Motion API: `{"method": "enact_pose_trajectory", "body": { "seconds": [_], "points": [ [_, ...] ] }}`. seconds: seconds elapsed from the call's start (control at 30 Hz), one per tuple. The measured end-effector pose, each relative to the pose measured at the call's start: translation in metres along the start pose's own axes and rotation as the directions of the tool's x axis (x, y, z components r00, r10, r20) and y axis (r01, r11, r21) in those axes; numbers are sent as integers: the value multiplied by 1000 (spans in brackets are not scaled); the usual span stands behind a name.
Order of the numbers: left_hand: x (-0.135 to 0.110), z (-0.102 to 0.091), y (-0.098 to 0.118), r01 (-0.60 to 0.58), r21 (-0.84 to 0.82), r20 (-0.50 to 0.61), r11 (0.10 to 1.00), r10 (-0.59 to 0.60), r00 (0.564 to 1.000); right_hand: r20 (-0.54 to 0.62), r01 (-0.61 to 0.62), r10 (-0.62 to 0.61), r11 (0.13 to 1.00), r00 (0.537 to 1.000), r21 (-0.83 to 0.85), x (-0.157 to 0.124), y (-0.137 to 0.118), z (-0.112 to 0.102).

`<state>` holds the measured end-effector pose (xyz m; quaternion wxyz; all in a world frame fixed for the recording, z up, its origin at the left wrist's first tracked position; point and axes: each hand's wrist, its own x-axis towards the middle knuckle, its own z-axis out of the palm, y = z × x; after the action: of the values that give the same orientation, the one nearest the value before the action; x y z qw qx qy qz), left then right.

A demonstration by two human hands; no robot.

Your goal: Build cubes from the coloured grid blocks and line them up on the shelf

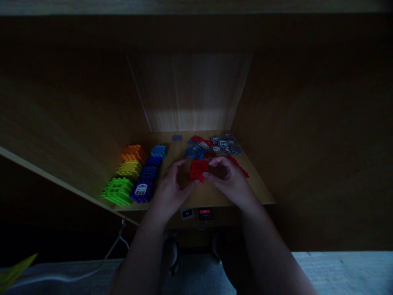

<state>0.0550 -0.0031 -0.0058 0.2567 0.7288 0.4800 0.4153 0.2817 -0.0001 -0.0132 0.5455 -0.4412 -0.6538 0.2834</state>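
Both hands meet over the middle of a small wooden desk (260, 192). Between them is a red block (198, 169) made of interlocking waffle-like plastic tiles. My left hand (172, 186) grips its left and lower side with thumb and fingers curled. My right hand (229, 178) pinches its right side, fingers bent over the top. Behind the hands lies a loose pile of red, blue and grey tiles (211, 146), some with white window pieces. The scene is dim.
At the left of the desk stand finished tile cubes: orange (133, 153), yellow (129, 168), green (118, 190), blue (159, 151) and purple (143, 189). Wooden side walls enclose the desk. Two small devices (196, 213) hang under the front edge, with a cable at left.
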Motion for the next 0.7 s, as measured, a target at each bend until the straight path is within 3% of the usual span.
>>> {"method": "enact_pose_trajectory", "body": {
  "seconds": [0.33,0.7],
  "points": [
    [2,-1,-3,-14,-28,55,1000,15,998,50,-5,6,999,999,-33,0,0,0],
    [3,1,-6,-67,-47,41,997,69,997,87,8,-5,999,996,-38,0,1,0]
  ]
}}
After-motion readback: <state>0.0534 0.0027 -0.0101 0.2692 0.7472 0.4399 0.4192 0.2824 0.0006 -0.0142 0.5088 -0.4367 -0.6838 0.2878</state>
